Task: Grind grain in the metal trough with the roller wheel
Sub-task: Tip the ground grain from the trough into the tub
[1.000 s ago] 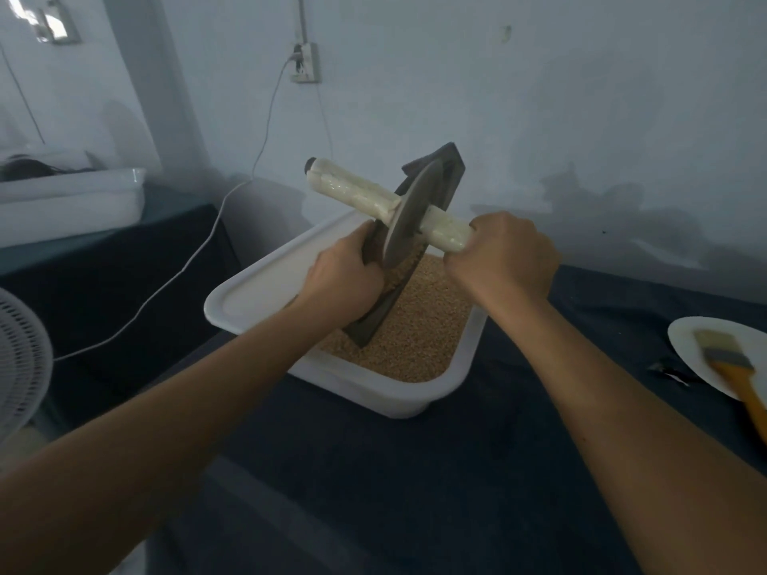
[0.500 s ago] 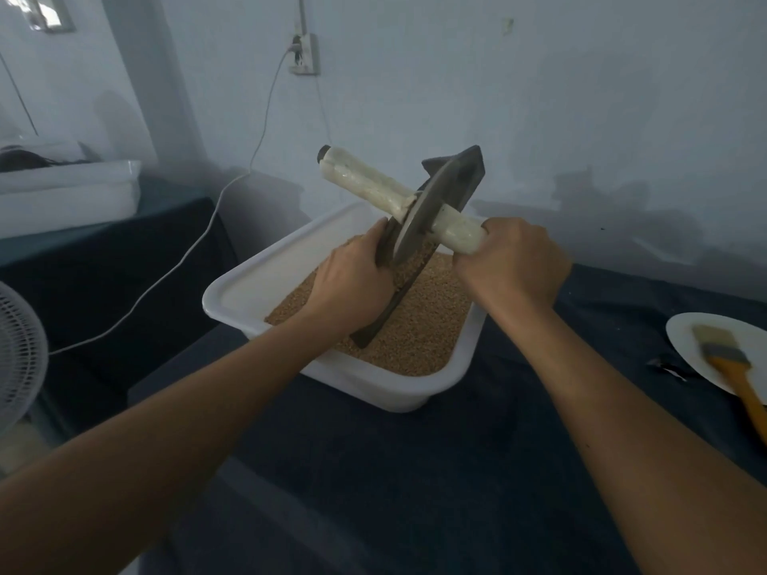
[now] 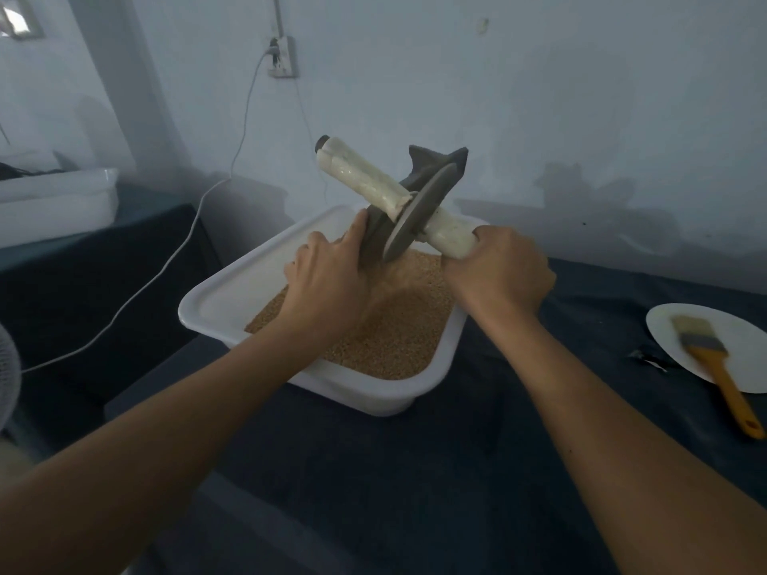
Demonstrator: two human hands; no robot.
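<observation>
My right hand [image 3: 500, 276] is curled round the near end of the roller's white handle [image 3: 450, 238], gripping it. My left hand [image 3: 328, 280] holds the side of the trough [image 3: 436, 166], fingers wrapped over its dark metal edge. Wheel [image 3: 419, 211] sits between my two hands, just left of my right fist, tilted on edge in the trough. The far end of the handle sticks up and away, past my left fingers. Trough is tipped, its far end raised beyond the wheel; its lower end is hidden behind my left hand.

Below both hands: white tub [image 3: 232, 290] holding tan grain [image 3: 386, 342], spread across its floor. A blurred streak of grain shows under the wheel.

Tub sits on dark cloth [image 3: 415, 471]. Well right of my right arm: white plate [image 3: 747, 346] with a brush [image 3: 709, 359] lying on it, yellow handle overhanging the rim toward me. Far left of my left arm, another white tub [image 3: 58, 197]; contents unclear.
</observation>
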